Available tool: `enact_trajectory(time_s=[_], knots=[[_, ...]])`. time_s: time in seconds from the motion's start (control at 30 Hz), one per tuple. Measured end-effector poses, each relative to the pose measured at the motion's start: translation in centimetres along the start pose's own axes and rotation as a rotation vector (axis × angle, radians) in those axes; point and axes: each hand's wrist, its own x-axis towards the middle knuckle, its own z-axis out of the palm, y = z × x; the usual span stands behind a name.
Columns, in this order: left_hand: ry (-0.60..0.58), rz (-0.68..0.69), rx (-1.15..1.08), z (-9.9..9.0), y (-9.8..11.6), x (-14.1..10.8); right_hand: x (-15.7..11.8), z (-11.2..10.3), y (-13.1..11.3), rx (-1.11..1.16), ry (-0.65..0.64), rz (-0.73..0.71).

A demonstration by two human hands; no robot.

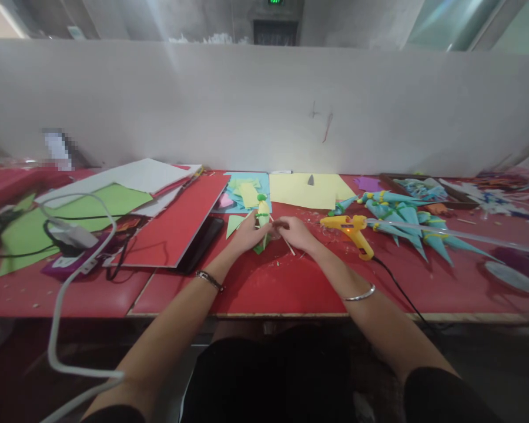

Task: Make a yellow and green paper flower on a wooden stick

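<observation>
Near the middle of the red table, my left hand (pixel 248 234) is closed around a small yellow-green paper figure (pixel 263 210) with green bands at its top. My right hand (pixel 296 232) is close beside it on the right, its fingers curled near the figure's lower part; what they pinch is too small to make out. A thin pale stick (pixel 288 244) slants down below the right fingers. Right of my hands lies a yellow glue gun (pixel 350 228) with a clear glue stick (pixel 427 229) in its back.
Blue paper cones (pixel 405 220) with yellow bands lie at the right, before a brown tray (pixel 461 198). Pale yellow sheets (pixel 306 191) are at the back. Left are a red board (pixel 171 226), green paper (pixel 110 202), a purple power strip (pixel 70 263) and a white cable (pixel 56 329).
</observation>
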Motion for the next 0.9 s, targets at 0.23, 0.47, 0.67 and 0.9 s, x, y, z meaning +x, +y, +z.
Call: enact_trajectory(time_s=[0.23, 0.47, 0.67, 0.9], knots=[[-0.008, 0.081, -0.045, -0.2, -1.0, 0.5, -0.2, -0.2, -0.2, 0.052, -0.108, -0.087], [0.001, 0.13, 0.005, -0.3, -1.0, 0.6, -0.1, -0.3, -0.3, 0.006, -0.175, -0.1], [0.008, 0.133, 0.102, -0.3, -1.1, 0.6, -0.3, -0.3, 0.0, 0.015, -0.156, -0.091], [0.022, 0.147, 0.177, -0.3, -1.1, 0.6, -0.3, -0.1, -0.1, -0.047, -0.141, -0.054]])
